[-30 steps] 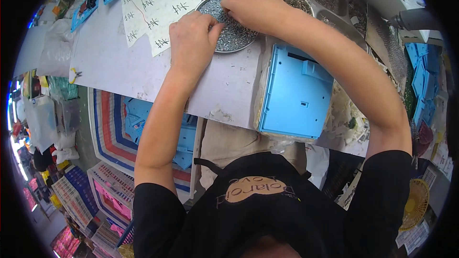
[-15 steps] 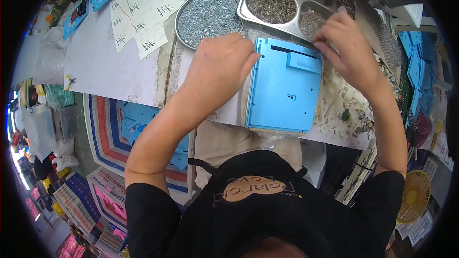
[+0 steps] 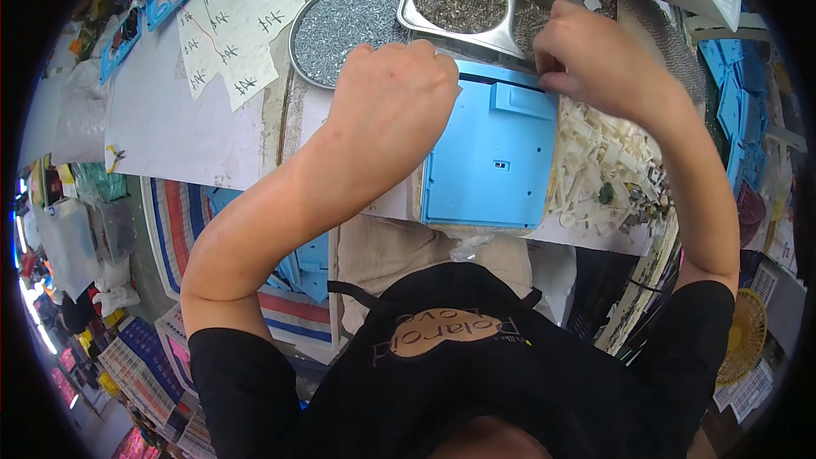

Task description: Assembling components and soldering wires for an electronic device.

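Note:
A light-blue plastic panel (image 3: 484,161) with a long slot near its far edge and a raised block lies in front of me on a pale, plastic-wrapped pad. Over its far left corner is my left hand (image 3: 395,98), a fist seen from the back, its fingertips hidden. At the far right corner, my right hand (image 3: 595,59) has its fingers curled and thumb tucked in. What either hand pinches, if anything, is hidden. Beyond them stand a round metal dish (image 3: 293,42) of small silvery parts and a steel compartment tray (image 3: 507,34) of small screw-like metal pieces.
White plastic pieces (image 3: 599,170) are heaped right of the panel. At left lies marked paper (image 3: 229,30) near small yellow-handled cutters (image 3: 115,155). More blue parts (image 3: 735,110) are stacked far right. A striped bin (image 3: 174,229) with blue parts stands below the table's left edge.
My right hand has come from beside the steel tray to the panel's far right corner, its fingers curling in. My left hand has turned further over the far left corner. The whole view shifted slightly.

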Tool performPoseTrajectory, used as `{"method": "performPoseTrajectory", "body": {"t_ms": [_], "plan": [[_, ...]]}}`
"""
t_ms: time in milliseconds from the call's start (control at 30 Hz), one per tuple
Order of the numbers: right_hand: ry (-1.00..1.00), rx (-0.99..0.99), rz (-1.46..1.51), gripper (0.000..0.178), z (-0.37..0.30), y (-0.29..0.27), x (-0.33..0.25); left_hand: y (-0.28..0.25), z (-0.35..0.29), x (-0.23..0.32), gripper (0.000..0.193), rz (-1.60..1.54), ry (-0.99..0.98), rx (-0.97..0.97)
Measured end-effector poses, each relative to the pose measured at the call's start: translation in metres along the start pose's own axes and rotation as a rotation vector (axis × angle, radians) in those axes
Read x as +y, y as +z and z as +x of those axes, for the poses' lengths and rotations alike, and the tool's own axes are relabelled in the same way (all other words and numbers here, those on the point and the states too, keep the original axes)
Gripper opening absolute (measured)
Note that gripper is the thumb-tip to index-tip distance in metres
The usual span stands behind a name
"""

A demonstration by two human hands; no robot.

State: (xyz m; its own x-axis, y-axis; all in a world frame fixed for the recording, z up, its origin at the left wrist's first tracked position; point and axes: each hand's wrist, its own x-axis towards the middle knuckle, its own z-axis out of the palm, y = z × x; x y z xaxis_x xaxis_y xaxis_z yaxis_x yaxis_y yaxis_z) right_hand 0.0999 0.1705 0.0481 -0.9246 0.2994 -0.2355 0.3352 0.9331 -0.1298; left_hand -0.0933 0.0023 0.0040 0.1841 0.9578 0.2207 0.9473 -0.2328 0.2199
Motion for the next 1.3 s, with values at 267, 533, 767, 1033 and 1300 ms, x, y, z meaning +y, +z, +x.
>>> {"method": "performPoseTrajectory", "body": {"t_ms": [267, 533, 767, 1033, 1300], "plan": [[-0.312, 0.300, -0.018, 0.018, 0.110, -0.015, -0.045, -0.002, -0.024, -0.071, 0.017, 0.167, -0.298, 0.166], [-0.251, 0.318, -0.224, 0.019, 0.173, 0.028, -0.062, 0.008, -0.030, -0.086, 0.017, 0.042, -0.416, 0.227], [-0.225, 0.608, 0.270, 0.011, 0.034, 0.000, -0.045, 0.018, -0.031, -0.101, 0.023, 0.161, -0.326, 0.262], [0.385, 0.467, 1.126, 0.010, -0.100, 0.060, -0.052, 0.014, -0.021, -0.077, 0.020, 0.052, -0.353, 0.232], [0.207, 0.579, 0.656, 0.012, -0.087, 0.082, -0.056, 0.002, -0.030, 0.059, 0.009, -0.479, 0.025, 0.099]]}}
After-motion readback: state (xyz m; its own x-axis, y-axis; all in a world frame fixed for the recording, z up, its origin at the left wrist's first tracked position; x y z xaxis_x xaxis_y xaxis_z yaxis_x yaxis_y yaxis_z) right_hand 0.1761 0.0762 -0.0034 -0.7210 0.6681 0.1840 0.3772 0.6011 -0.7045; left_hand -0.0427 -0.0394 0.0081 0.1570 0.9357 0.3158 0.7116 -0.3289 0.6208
